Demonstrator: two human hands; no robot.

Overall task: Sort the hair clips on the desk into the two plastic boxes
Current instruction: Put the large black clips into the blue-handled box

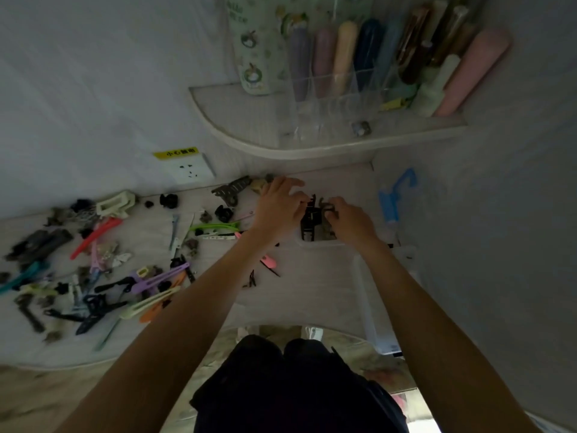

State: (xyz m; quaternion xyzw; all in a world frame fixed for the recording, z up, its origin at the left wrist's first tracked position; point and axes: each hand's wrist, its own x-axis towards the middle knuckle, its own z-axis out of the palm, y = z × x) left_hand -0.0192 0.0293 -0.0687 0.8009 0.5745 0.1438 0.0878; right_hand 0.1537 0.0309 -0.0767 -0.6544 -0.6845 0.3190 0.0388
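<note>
- Your left hand (pixel 281 204) and right hand (pixel 349 218) both pinch a black claw clip (pixel 310 218) over the clear plastic box (pixel 359 276).
- Left of that box, loose hair clips (pixel 103 270) litter the pale desk (pixel 312 295).
- Beyond the box, a wall shelf (pixel 312 145) overhangs the desk; its curved front edge lies nearest you.
</note>
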